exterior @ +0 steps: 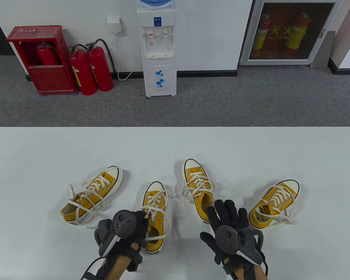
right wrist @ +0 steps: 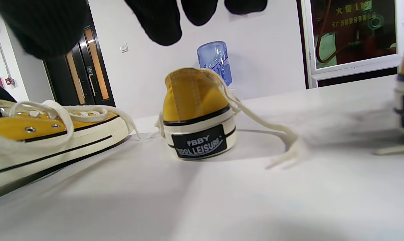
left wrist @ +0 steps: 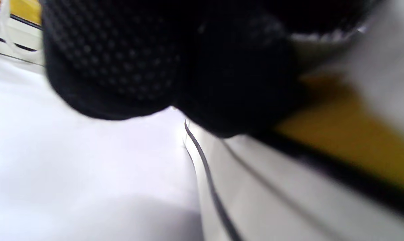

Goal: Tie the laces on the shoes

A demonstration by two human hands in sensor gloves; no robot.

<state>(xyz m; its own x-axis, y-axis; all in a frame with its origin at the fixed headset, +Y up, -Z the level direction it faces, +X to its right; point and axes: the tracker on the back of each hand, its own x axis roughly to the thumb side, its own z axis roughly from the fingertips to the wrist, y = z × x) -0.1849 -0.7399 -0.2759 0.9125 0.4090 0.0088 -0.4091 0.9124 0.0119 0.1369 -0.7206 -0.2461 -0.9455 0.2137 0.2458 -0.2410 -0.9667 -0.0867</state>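
Four yellow shoes on white table, cream laces loose, untied. Left hand at second shoe's heel, grip unclear. Right hand fingers straight, holding nothing, near third shoe.

Four yellow sneakers on the white bench, all laces loose. Left hand is at the second sneaker, a lace running to its fingers. Right hand, fingers straight, hovers by the third sneaker's heel; outer sneakers untouched
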